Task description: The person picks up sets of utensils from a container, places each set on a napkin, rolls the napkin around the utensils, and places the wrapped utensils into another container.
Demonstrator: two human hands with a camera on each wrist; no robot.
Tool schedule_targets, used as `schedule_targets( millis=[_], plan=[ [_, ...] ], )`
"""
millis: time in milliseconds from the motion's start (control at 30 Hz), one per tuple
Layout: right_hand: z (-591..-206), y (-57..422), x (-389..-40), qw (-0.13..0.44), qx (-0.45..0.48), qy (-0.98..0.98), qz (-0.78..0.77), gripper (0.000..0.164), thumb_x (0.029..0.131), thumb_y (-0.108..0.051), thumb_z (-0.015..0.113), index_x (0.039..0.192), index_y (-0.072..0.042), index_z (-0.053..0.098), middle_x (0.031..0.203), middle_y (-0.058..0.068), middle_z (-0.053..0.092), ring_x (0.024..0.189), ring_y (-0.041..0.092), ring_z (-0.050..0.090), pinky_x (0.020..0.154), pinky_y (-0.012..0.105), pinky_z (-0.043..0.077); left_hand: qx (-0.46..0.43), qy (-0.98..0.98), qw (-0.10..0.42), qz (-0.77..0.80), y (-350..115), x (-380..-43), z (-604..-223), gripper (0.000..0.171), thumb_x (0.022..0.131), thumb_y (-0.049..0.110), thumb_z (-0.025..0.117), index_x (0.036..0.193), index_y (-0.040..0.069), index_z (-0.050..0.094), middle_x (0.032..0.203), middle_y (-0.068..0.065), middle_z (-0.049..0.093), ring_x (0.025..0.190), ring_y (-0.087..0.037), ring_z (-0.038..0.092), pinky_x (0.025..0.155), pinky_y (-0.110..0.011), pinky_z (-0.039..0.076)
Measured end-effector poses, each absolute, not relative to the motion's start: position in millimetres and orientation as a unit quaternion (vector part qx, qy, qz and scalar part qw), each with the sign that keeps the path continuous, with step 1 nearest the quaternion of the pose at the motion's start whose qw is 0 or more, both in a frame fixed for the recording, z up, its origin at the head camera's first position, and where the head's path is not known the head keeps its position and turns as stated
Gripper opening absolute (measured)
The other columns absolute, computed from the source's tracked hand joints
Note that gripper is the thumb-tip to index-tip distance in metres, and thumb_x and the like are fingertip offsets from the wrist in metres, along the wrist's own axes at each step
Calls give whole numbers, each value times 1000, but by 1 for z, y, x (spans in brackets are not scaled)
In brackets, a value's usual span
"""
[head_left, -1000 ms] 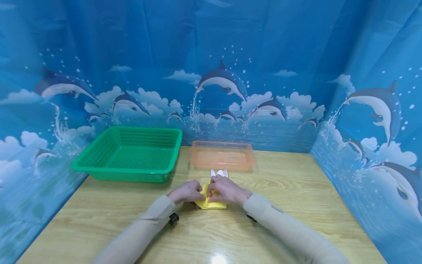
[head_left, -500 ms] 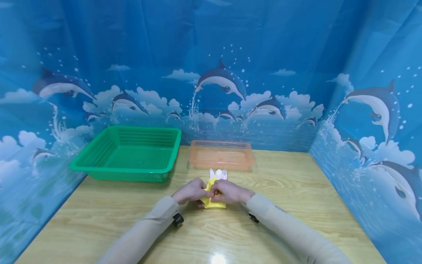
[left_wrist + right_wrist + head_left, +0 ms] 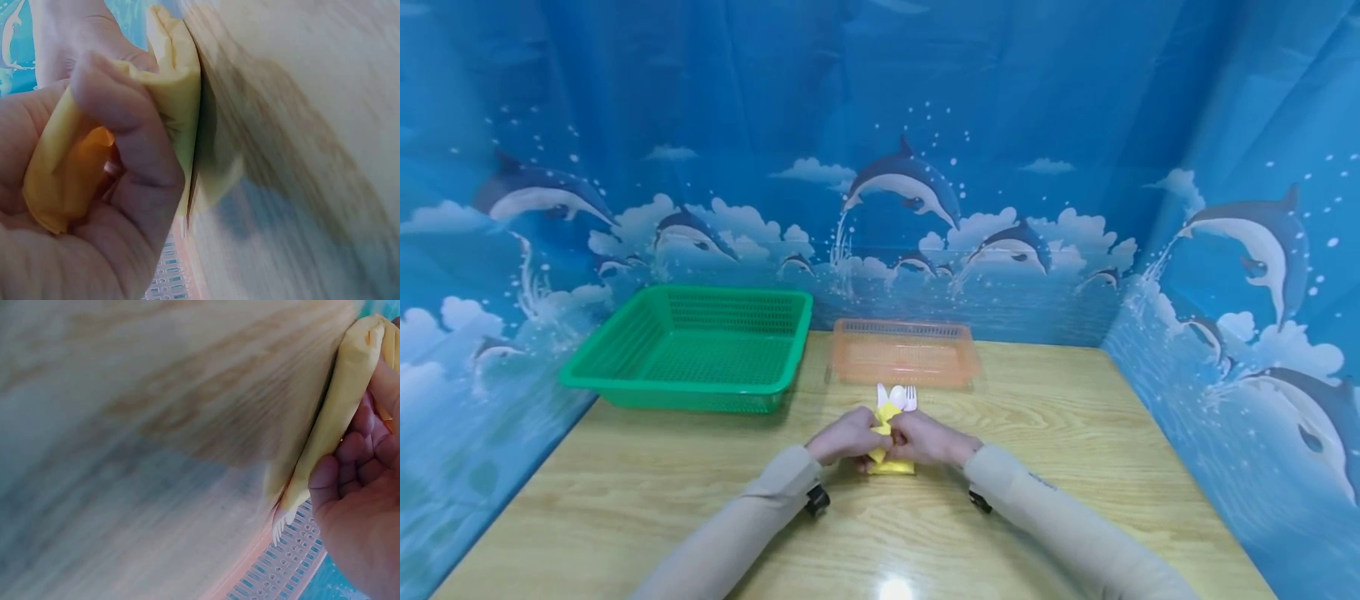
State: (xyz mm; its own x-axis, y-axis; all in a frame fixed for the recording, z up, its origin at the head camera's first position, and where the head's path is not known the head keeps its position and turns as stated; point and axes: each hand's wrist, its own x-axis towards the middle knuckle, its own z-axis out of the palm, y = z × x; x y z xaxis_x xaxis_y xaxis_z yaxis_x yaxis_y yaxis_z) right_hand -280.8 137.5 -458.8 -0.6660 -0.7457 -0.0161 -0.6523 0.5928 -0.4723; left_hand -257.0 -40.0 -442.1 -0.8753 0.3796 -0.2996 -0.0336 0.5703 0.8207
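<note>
A yellow napkin [image 3: 892,468] is folded round white cutlery on the table, and the tops of a knife [image 3: 882,395], a spoon [image 3: 897,397] and a fork [image 3: 912,398] stick out at its far end. My left hand [image 3: 848,436] grips a raised flap of the napkin from the left; in the left wrist view its fingers [image 3: 134,134] curl round the yellow fold. From the right, my right hand [image 3: 928,438] holds the napkin with bent fingers, close against the left hand. The right wrist view has the fork tines [image 3: 281,526] beyond the napkin roll [image 3: 337,403]. The hands hide the napkin's middle.
Just behind the cutlery stands a translucent orange basket [image 3: 904,377]. A larger green basket [image 3: 688,388] is at the back left. A blue dolphin-print curtain [image 3: 1045,275] closes off the back and sides of the wooden table [image 3: 1060,450].
My left hand has moved to the right, bringing the napkin's left flap over toward the right hand. The right fingers have shifted off the cutlery tops, which show more fully.
</note>
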Motion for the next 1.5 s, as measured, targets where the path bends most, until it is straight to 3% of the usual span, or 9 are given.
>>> schedule_targets(
  millis=[267, 433, 533, 667, 933, 1200, 1300, 1400, 1500],
  plan=[
    [-452, 142, -280, 120, -387, 884, -231, 9, 88, -13, 72, 94, -12, 65, 72, -7, 62, 61, -1, 53, 57, 17, 50, 69, 841, 239, 481, -35, -259, -440, 22, 91, 9, 65, 74, 8, 52, 67, -5, 55, 46, -12, 60, 46, -21, 53],
    [-451, 143, -280, 131, -383, 883, -236, 24, 89, -8, 69, 112, -10, 67, 72, -8, 63, 61, -1, 55, 58, 17, 51, 63, 829, 239, 501, -34, -260, -442, 21, 90, 3, 62, 75, 7, 48, 72, -6, 51, 48, -13, 63, 50, -25, 57],
    [-451, 141, -280, 128, -388, 883, -231, 20, 89, -8, 69, 108, -11, 68, 71, -9, 62, 59, -2, 53, 57, 16, 49, 60, 814, 237, 527, -37, -261, -446, 9, 87, -2, 60, 86, 1, 52, 85, -11, 53, 50, -14, 63, 52, -25, 57],
    [-450, 139, -281, 130, -378, 888, -228, 15, 88, -6, 68, 101, -14, 68, 67, -10, 59, 56, -1, 48, 53, 15, 44, 66, 786, 234, 569, -39, -261, -450, 12, 83, -8, 56, 95, -6, 55, 97, -17, 54, 54, -15, 64, 54, -25, 58],
    [-449, 141, -281, 138, -344, 898, -239, 32, 82, 2, 66, 112, -11, 67, 68, -8, 59, 55, 1, 48, 52, 15, 42, 67, 764, 217, 604, -32, -259, -452, 13, 84, -9, 56, 96, -8, 53, 96, -18, 55, 58, -18, 68, 61, -28, 61],
    [-448, 150, -281, 157, -342, 888, -264, 64, 74, 15, 57, 135, -4, 56, 92, -2, 66, 82, 9, 61, 77, 22, 54, 30, 744, 250, 619, -31, -261, -454, 29, 99, 9, 43, 122, -8, 46, 75, -21, 66, 54, -20, 67, 59, -34, 61],
    [-449, 156, -279, 172, -310, 881, -314, 50, 89, 5, 54, 138, -3, 53, 101, 1, 67, 92, 12, 62, 86, 28, 53, 33, 731, 262, 629, -32, -262, -454, 35, 99, 11, 39, 127, -9, 43, 76, -20, 66, 57, -22, 68, 61, -36, 61],
    [-449, 161, -278, 182, -264, 880, -350, 32, 104, -24, 46, 124, -5, 62, 99, 4, 67, 87, 14, 63, 81, 33, 54, 37, 730, 265, 629, -33, -261, -454, 33, 99, 9, 36, 126, -9, 43, 79, -22, 66, 58, -23, 69, 63, -37, 61],
    [-448, 162, -273, 198, -220, 895, -335, 43, 99, -50, 50, 97, -10, 65, 81, 4, 68, 69, 16, 65, 64, 33, 57, 38, 733, 262, 627, -34, -260, -453, 29, 100, 8, 34, 122, -8, 44, 82, -23, 66, 59, -24, 69, 64, -37, 61]
  ],
)
